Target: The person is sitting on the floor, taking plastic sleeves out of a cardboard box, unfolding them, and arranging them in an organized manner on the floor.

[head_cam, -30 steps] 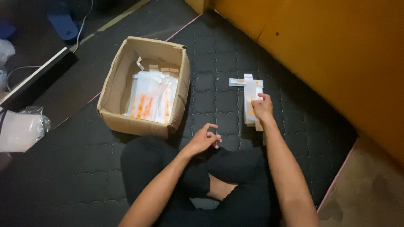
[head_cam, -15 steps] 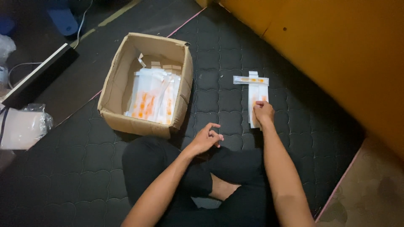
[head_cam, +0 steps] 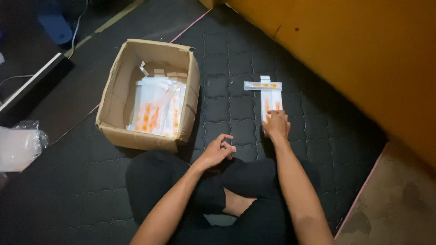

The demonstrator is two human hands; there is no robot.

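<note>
Fingers [head_cam: 271, 119] of right hand [head_cam: 276, 125] pressed flat on white packet stack [head_cam: 271, 100], near mat's orange-wall edge; left hand [head_cam: 217, 151] loosely curled, empty.

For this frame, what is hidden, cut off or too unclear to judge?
Head view only:
- Near end of the white packets: covered by the right hand.
- Left hand: fingers curled, contents not visible.
- Packets in the cardboard box: count unclear, overlapping.
- Plastic bag: cut by left edge.
</note>
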